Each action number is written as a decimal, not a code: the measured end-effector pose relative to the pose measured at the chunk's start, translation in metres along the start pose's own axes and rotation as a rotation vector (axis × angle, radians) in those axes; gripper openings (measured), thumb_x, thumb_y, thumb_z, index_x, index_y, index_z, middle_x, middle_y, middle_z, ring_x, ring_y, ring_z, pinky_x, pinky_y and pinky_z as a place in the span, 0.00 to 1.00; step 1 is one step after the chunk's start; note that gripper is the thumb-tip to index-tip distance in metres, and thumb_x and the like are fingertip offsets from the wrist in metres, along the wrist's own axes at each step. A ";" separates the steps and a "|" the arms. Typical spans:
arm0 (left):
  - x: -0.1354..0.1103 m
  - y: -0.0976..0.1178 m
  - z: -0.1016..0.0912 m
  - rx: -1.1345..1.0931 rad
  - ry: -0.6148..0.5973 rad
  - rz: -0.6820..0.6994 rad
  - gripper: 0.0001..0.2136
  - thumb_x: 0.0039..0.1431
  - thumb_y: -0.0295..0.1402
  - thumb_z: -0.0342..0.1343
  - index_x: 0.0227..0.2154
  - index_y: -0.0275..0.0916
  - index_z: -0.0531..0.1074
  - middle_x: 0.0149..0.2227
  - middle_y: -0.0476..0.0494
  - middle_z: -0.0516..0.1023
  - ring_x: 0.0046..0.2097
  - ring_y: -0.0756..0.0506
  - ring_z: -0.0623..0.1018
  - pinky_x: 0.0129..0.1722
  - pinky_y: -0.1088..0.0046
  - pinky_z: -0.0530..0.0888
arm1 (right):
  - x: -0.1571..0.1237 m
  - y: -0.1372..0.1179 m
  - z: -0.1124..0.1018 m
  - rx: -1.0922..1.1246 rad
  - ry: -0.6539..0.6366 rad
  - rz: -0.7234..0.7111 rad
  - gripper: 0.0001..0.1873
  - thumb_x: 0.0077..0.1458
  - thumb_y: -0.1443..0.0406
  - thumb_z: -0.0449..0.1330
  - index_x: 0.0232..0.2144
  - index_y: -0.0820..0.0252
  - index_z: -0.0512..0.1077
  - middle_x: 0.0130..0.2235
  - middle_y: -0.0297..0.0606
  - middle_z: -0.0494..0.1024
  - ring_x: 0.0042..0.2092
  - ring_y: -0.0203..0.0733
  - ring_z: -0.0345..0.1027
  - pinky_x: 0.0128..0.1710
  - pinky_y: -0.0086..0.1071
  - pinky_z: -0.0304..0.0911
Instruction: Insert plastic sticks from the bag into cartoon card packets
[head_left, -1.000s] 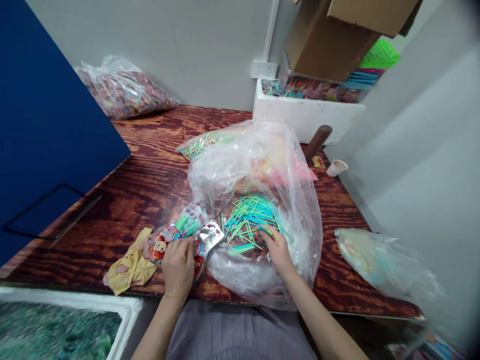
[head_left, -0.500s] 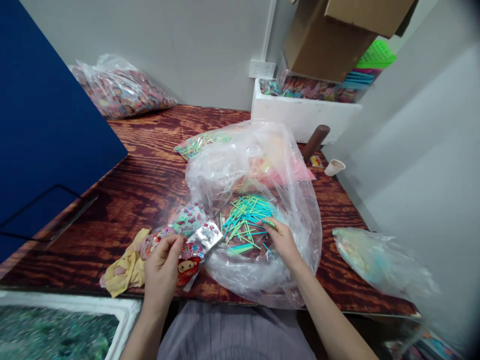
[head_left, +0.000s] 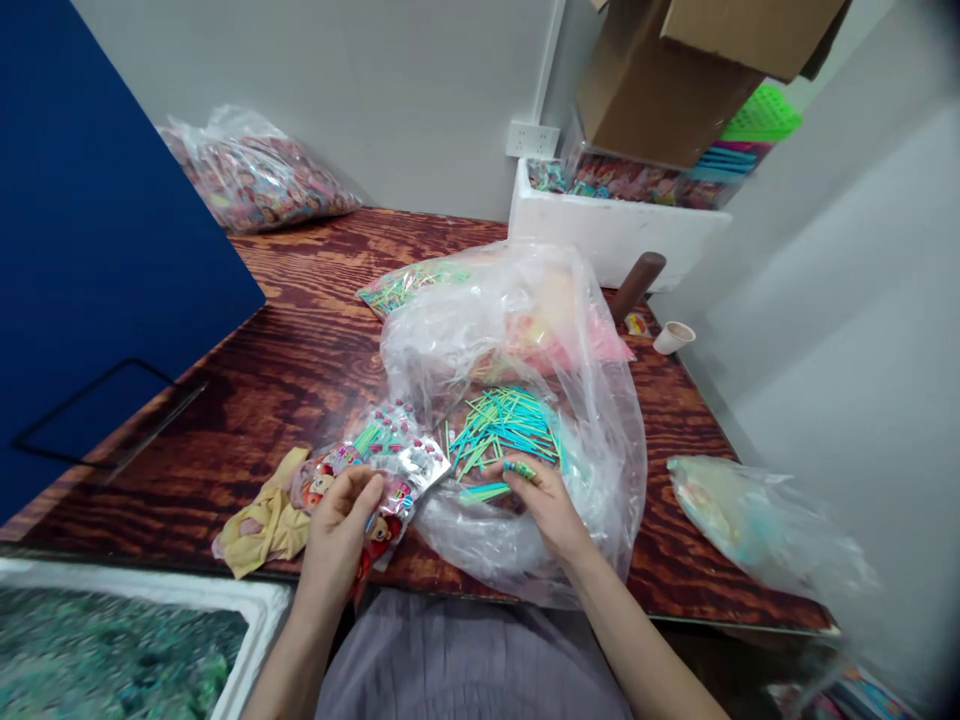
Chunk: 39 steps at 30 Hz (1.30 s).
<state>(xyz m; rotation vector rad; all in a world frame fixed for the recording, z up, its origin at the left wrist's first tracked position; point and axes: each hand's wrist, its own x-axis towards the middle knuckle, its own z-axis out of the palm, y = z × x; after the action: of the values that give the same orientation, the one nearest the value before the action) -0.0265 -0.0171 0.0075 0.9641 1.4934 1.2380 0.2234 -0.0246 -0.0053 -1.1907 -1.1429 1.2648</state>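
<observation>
Thumb and fingers of my left hand (head_left: pixel 341 525) pinch together at the edge of a small packet (head_left: pixel 386 525) printed with a red-haired cartoon figure. Under and beyond it lie more printed packets (head_left: pixel 326 470), and a shiny silver foil packet (head_left: pixel 424 462) points to the right. My right hand (head_left: pixel 551 505) is closed over the front of the stick pile; green and blue ends of thin sticks (head_left: pixel 519 468) show between its fingers. Loose green and blue thin sticks (head_left: pixel 506 425) lie inside the wide mouth of a clear plastic bag (head_left: pixel 465 335).
A yellow cloth (head_left: pixel 270 520) lies left of the packets. Beyond the bag stand a brown rod (head_left: pixel 637 285), a paper cup (head_left: pixel 673 338) and a white foam box (head_left: pixel 600 225). A tied plastic bag (head_left: pixel 750 525) lies right; a blue panel (head_left: pixel 112 250) rises left.
My right hand has moved left and nearer me, away from the stick pile toward the packets. My left hand has shifted slightly right, and the silver packet now tilts up more.
</observation>
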 end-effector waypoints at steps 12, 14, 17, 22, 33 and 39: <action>0.003 -0.005 -0.002 0.162 -0.166 0.134 0.16 0.53 0.46 0.60 0.35 0.39 0.75 0.29 0.49 0.75 0.31 0.48 0.72 0.31 0.75 0.68 | -0.005 0.005 0.007 0.014 0.004 0.027 0.10 0.57 0.56 0.62 0.35 0.54 0.79 0.37 0.37 0.83 0.44 0.47 0.75 0.49 0.37 0.65; 0.004 -0.006 0.000 0.131 -0.131 0.126 0.16 0.51 0.47 0.62 0.35 0.38 0.74 0.28 0.49 0.75 0.31 0.48 0.72 0.31 0.75 0.69 | -0.005 0.005 0.006 -0.006 0.011 0.027 0.10 0.56 0.56 0.62 0.35 0.54 0.79 0.37 0.37 0.83 0.44 0.47 0.75 0.48 0.38 0.65; 0.005 -0.006 -0.001 0.160 -0.088 0.131 0.15 0.52 0.47 0.61 0.28 0.38 0.74 0.25 0.50 0.72 0.30 0.49 0.71 0.31 0.76 0.69 | -0.006 0.005 0.006 -0.035 0.018 0.025 0.10 0.56 0.57 0.62 0.35 0.54 0.80 0.38 0.37 0.83 0.44 0.47 0.75 0.48 0.37 0.65; 0.008 -0.004 -0.002 0.178 -0.042 0.139 0.16 0.51 0.49 0.61 0.31 0.39 0.79 0.32 0.46 0.79 0.36 0.44 0.75 0.37 0.72 0.73 | -0.008 0.007 0.005 -0.047 0.015 0.021 0.10 0.58 0.58 0.61 0.36 0.54 0.80 0.38 0.37 0.83 0.44 0.47 0.75 0.48 0.37 0.64; 0.010 -0.001 0.000 0.216 -0.095 0.158 0.13 0.49 0.45 0.62 0.29 0.40 0.79 0.31 0.45 0.81 0.36 0.43 0.77 0.38 0.70 0.74 | -0.008 0.008 0.003 -0.068 -0.005 0.007 0.10 0.59 0.57 0.61 0.37 0.53 0.80 0.39 0.37 0.83 0.44 0.46 0.75 0.48 0.36 0.65; 0.013 -0.003 0.001 0.193 -0.130 0.180 0.14 0.51 0.45 0.62 0.33 0.40 0.79 0.35 0.43 0.81 0.40 0.42 0.78 0.42 0.67 0.74 | -0.007 0.010 0.002 -0.084 -0.020 0.005 0.10 0.59 0.59 0.60 0.38 0.53 0.80 0.40 0.36 0.83 0.44 0.45 0.75 0.49 0.36 0.65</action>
<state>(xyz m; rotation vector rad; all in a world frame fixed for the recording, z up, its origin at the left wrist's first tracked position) -0.0291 -0.0054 0.0027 1.3067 1.4676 1.1471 0.2211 -0.0317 -0.0153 -1.2457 -1.2183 1.2460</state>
